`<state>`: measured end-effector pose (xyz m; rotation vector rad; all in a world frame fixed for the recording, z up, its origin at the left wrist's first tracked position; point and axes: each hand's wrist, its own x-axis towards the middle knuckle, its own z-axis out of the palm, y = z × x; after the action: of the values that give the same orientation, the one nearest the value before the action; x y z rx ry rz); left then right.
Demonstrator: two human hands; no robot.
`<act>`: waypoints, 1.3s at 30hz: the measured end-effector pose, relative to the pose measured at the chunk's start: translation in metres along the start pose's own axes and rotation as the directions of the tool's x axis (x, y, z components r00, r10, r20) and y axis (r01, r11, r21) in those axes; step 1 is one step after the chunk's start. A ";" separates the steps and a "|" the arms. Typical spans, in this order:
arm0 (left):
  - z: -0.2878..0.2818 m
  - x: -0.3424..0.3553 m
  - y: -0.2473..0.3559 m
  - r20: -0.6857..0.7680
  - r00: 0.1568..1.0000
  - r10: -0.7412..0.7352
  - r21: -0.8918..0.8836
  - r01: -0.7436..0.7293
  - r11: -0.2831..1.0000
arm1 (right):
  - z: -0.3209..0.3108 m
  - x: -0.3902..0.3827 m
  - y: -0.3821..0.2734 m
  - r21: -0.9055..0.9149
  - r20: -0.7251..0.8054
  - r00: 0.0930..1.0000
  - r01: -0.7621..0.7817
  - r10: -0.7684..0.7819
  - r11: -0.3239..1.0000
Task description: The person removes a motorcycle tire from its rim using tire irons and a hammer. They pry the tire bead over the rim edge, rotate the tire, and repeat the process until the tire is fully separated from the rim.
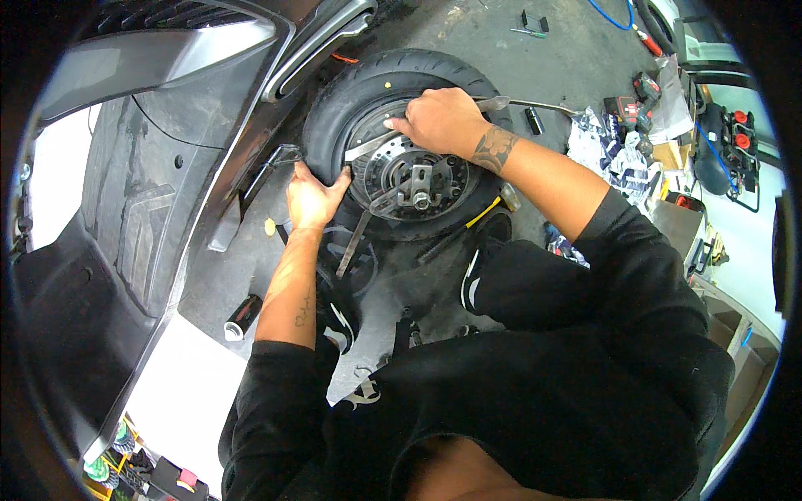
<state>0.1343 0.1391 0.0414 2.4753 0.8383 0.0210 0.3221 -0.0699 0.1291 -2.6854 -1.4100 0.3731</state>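
- Two hands: the left hand's [313,198] fingers grasp the wheel's [393,171] edge; the right hand's [441,123] clench a metal lever [366,149], hiding its middle.
- The wheel lies on floor [451,29] extending beyond its far edge.

can't see curled fingertips of right hand [447,123], can't trace metal lever [370,149] beneath, losing blue hose [611,17] past top edge, can't ID small floor tool [530,32]

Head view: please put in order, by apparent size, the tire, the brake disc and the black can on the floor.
1. Tire
2. Brake disc, partly covered
3. Black can, clearly smallest
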 end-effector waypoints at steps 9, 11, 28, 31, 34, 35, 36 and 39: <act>0.002 0.001 -0.003 0.030 0.999 -0.014 0.017 0.013 1.000 | 0.003 -0.002 0.004 0.065 0.036 0.995 -0.099 0.097 0.993; 0.002 0.001 -0.002 0.014 1.000 -0.004 0.025 0.004 1.000 | 0.006 -0.002 0.001 0.087 0.048 0.992 -0.122 0.118 0.989; -0.006 -0.001 -0.002 0.127 0.988 -0.086 -0.031 0.091 0.995 | -0.039 0.031 -0.037 0.012 0.221 0.975 -0.022 0.019 1.000; -0.009 -0.002 -0.004 0.176 0.979 -0.100 -0.050 0.110 0.993 | -0.053 0.035 -0.052 -0.043 0.349 0.937 0.008 0.008 0.999; -0.008 -0.002 -0.008 0.179 0.981 -0.074 -0.082 0.090 0.993 | -0.053 0.023 -0.071 -0.069 0.419 0.895 -0.137 0.153 0.988; -0.008 -0.002 -0.010 0.173 0.983 -0.063 -0.093 0.080 0.992 | -0.051 0.018 -0.080 -0.085 0.420 0.897 -0.115 0.140 0.990; -0.007 -0.003 -0.011 0.164 0.985 -0.050 -0.109 0.068 0.992 | -0.049 0.013 -0.088 -0.123 0.436 0.887 -0.113 0.156 0.986; -0.007 -0.004 -0.015 0.158 0.987 -0.030 -0.141 0.053 0.989 | -0.047 0.006 -0.116 -0.131 0.455 0.849 -0.236 0.269 0.963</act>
<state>0.1213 0.1501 0.0410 2.2900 0.7923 -0.1211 0.2451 0.0029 0.1950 -2.9780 -1.1632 1.0841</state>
